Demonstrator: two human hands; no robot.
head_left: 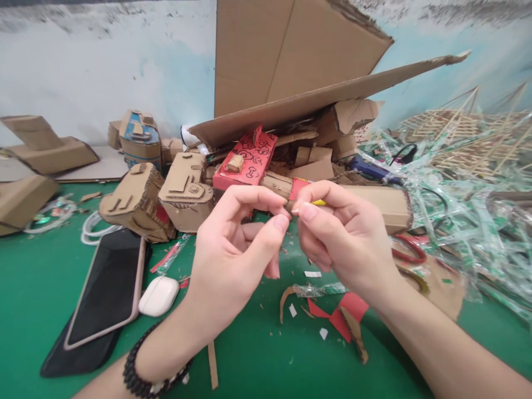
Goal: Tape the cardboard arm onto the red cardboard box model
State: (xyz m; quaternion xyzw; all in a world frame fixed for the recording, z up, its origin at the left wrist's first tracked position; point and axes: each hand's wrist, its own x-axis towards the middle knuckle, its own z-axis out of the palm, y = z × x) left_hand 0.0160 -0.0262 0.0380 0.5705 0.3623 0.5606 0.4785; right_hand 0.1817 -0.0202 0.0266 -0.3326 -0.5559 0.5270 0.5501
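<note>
My left hand [233, 255] is raised over the green table, its thumb and forefinger closed in a pinch. What lies between those fingertips, if anything, is too small to make out. Close beside it, my right hand [344, 238] pinches a tiny white piece [295, 211] between thumb and forefinger. The fingertips of both hands nearly meet. Just behind them lie a red cardboard box part [246, 158] with black drawn patterns and a long cardboard piece [378, 205]. Something yellow shows behind my right fingers.
Cardboard parts [187, 191] and a phone [106, 288] lie left, beside a white earbud case [158, 296]. Red paper scraps [353, 310] are in front. Tangled clear tape [469, 238] and stick frames [449, 133] fill the right. A large cardboard sheet [270, 55] leans on the wall.
</note>
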